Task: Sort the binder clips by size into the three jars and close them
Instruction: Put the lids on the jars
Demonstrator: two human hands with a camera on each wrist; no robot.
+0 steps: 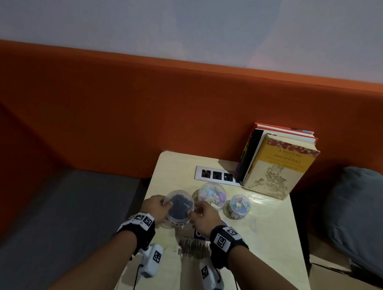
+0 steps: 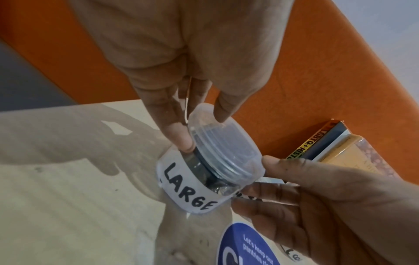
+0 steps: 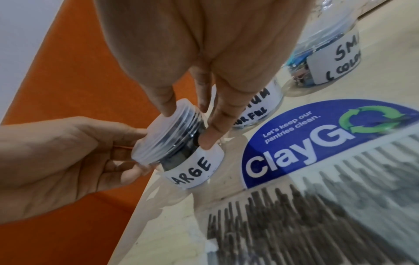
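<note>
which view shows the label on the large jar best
The left wrist view: the label reads LARGE in full, unobstructed. The right wrist view shows the label with only ARGE, its first letter out of sight. In the head view the label is a small blurred strip below the lid.

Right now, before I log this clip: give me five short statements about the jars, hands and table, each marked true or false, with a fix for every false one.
1. Both hands are on the jar labelled LARGE. True: the left hand and right hand touch it from either side.
2. The LARGE jar holds pastel clips. False: its contents look dark; the pastel clips are in the medium jar and the small jar.
3. A clear lid sits on the LARGE jar. True.
4. The books lie flat near the table's front edge. False: they stand upright at the back, against the orange panel.
5. A blue ClayGo sticker is on the table. True.
</note>
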